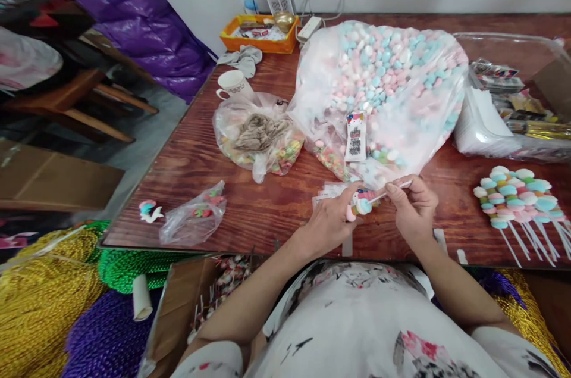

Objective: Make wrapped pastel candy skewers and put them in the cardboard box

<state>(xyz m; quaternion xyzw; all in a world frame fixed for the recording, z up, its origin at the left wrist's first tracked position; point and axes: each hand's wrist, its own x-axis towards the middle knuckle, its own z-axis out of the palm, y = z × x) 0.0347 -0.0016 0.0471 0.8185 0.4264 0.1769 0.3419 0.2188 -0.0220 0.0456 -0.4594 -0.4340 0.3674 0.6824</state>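
Observation:
Between my two hands is a marshmallow skewer (pixel 363 206), with pastel pieces threaded on a thin white stick. My left hand (pixel 328 218) grips it at the candy end. The fingers of my right hand (pixel 414 206) pinch the stick's other end. Just beyond lies a large clear bag of pink, white and blue marshmallows (pixel 379 68). A small printed packet (pixel 355 137) rests on that bag. Many finished-looking marshmallow skewers (pixel 515 196) are bundled at the right, sticks toward me. Small clear wrappers (pixel 332 190) lie partly under my left hand.
Left of the big bag sit a bag of colourful candies (pixel 285 158) and a white mug (pixel 235 86). A small plastic bag (pixel 194 220) lies near the front left edge. Farther back stands an orange tray (pixel 232 44); a clear bin (pixel 535 140) is at the right.

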